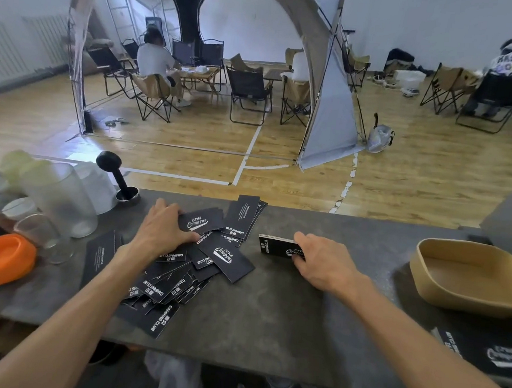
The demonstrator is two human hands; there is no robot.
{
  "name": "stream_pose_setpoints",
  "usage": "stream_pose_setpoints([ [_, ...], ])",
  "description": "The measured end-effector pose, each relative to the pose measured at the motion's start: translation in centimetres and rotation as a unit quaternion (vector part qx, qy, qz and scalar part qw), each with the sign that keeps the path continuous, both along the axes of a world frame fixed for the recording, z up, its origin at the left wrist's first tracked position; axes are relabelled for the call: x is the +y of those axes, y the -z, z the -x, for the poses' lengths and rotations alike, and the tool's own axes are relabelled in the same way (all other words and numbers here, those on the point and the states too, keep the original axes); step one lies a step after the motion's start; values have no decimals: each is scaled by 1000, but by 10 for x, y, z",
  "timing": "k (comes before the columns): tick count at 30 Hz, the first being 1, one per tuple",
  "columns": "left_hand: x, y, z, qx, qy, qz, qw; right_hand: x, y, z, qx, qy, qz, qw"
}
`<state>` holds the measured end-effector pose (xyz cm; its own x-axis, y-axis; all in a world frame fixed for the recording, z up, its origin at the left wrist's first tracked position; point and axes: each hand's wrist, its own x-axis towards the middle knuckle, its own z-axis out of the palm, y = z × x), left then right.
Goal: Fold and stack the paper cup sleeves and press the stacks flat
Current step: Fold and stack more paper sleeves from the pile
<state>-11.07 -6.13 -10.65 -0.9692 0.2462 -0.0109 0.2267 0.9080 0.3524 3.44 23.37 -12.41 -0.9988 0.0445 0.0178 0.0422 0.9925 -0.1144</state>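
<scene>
- Sleeves [183, 267], black and flattened with white "Camping Club" print, lie in a loose, overlapping pile on the dark grey counter [285, 317], spreading from the near left edge toward the far middle.
- The left hand [163, 228] rests on the far part of that pile; its fingers curl over the left edge of one printed sleeve [200, 220] and the thumb lies on the sleeves below it.
- The right hand [319, 263] holds a small squared stack [276, 246] to the right of the pile, apart from it; the thumb runs along the stack's far edge and the fingers curl at its near right corner.
- A few sleeves fan out at the far edge of the counter [244, 215], just beyond the pile.
- More printed black sleeves [486, 352] lie blurred at the near right.
- A tan tray [465, 299] sits on the right of the counter.
- On the left stand clear cups [57, 198], an orange lid [1, 259] and a black tamper [115, 173].
- Beyond the counter, a wooden floor carries folding chairs [249, 96] and a grey tent [330, 108].
</scene>
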Motion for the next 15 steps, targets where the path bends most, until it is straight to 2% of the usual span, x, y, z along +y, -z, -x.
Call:
stream_pose_setpoints([
  [4,14,-17,-22,29,82,-123,989,1,-1,1,-5,2,3,1000],
  [7,33,-22,-44,-6,158,-203,966,2,-2,3,-9,3,3,1000],
  [9,47,-16,-56,-8,196,-212,957,2,-2,2,-13,3,4,1000],
  [11,62,-4,-63,54,231,-172,956,2,-4,1,-17,0,6,1000],
  [15,96,15,-72,138,213,-183,950,2,-6,1,-23,-1,20,1000],
])
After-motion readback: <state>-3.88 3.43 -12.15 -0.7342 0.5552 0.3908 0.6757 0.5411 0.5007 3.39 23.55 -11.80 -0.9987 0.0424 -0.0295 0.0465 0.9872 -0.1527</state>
